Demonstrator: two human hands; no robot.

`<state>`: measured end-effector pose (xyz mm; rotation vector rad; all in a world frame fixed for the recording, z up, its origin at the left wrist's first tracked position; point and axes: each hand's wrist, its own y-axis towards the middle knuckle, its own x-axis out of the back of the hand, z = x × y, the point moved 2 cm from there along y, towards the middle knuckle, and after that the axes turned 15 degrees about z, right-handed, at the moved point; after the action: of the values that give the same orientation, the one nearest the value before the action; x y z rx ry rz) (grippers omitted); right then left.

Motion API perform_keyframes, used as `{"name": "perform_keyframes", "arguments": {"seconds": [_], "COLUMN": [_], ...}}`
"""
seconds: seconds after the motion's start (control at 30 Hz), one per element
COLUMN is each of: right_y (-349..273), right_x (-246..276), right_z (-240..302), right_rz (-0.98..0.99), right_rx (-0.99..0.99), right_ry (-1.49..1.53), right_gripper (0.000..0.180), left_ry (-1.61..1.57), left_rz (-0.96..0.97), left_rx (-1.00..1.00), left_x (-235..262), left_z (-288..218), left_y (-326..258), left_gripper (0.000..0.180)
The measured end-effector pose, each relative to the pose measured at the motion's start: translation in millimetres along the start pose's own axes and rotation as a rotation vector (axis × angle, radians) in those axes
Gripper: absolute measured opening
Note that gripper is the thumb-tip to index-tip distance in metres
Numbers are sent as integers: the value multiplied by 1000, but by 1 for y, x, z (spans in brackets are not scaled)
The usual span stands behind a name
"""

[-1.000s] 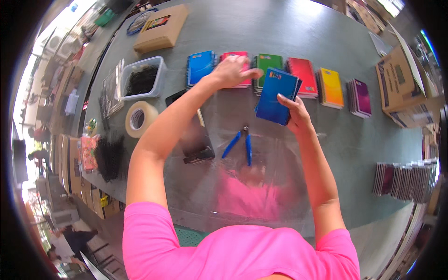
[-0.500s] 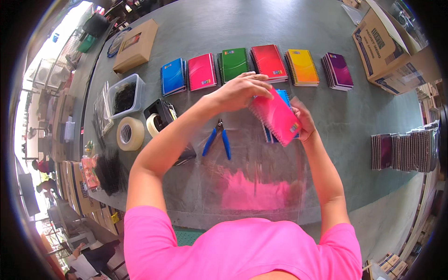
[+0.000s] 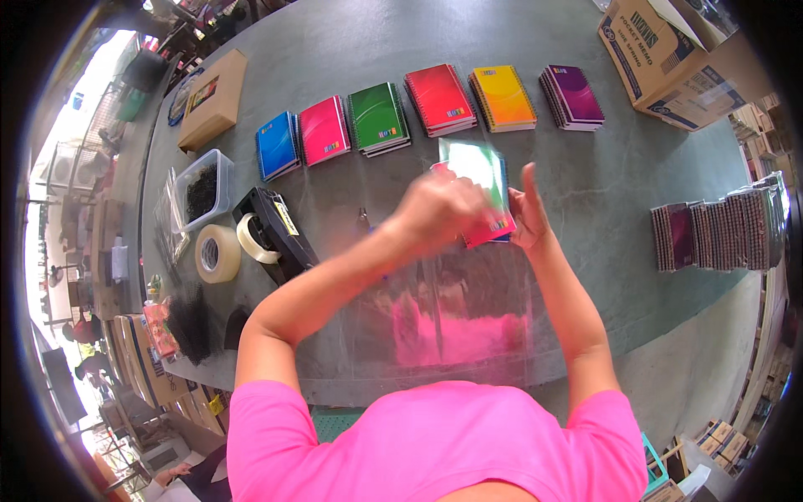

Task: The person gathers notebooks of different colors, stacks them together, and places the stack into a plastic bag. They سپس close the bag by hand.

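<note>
Just beyond the clear plastic sheet, a green notebook (image 3: pixel 475 159) with strong glare on its cover lies tilted over a pink spiral notebook (image 3: pixel 495 231). Blue edges show beneath the pink one. My left hand (image 3: pixel 442 209) is blurred, its fingers curled on the near left part of the green notebook. At the stack's right side is my right hand (image 3: pixel 529 216), thumb raised and apart, fingers next to the notebook edges. Beyond stand piles of notebooks: blue (image 3: pixel 277 146), pink (image 3: pixel 324 131), green (image 3: pixel 379 119), red (image 3: pixel 440 99), yellow (image 3: pixel 503 98) and purple (image 3: pixel 573 97).
To the left are a tape dispenser (image 3: pixel 274 234), a tape roll (image 3: pixel 216 253), a plastic tub (image 3: pixel 219 186) of black pieces and black wire coils (image 3: pixel 191 322). A carton (image 3: pixel 661 63) and a wrapped notebook row (image 3: pixel 718 232) sit right. Pliers (image 3: pixel 363 216) are mostly behind my left arm.
The pink notebook has come down onto the blue one, and a green notebook now lies over it. My right hand has loosened, its thumb lifted. The view has shifted slightly.
</note>
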<state>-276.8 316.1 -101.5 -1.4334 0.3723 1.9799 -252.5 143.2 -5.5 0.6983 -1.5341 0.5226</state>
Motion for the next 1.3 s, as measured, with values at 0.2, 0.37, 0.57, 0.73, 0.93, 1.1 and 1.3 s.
{"name": "perform_keyframes", "arguments": {"seconds": [0.2, 0.37, 0.57, 0.73, 0.93, 1.1, 1.3], "right_y": [-28, -61, -59, -65, -94, -106, -129], "right_x": [-10, 16, 8, 16, 27, 35, 68], "right_z": [6, 27, 43, 46, 68, 84, 109], "right_rz": [-8, -85, -93, -140, -152, -277, -52], "right_rx": [-58, -48, 2, -39, -41, 104, 156], "right_ry": [-322, -254, -67, -298, -346, -275, -83], "right_gripper": [43, 41, 40, 42, 46, 57, 45], "left_ry": [157, 61, -100, -86, 61, -13, -223], "left_rz": [-209, -61, -54, -294, 21, -335, 54], "left_rx": [452, 409, -110, 180, 301, 202, -438], "left_x": [-45, -40, -11, -26, -76, -7, -41], "left_z": [90, 115, -29, 36, 59, 14, -116], "left_y": [53, 67, 62, 115, 156, 159, 160], "left_gripper": [44, 13, 12, 30, 12, 9, 14]}}
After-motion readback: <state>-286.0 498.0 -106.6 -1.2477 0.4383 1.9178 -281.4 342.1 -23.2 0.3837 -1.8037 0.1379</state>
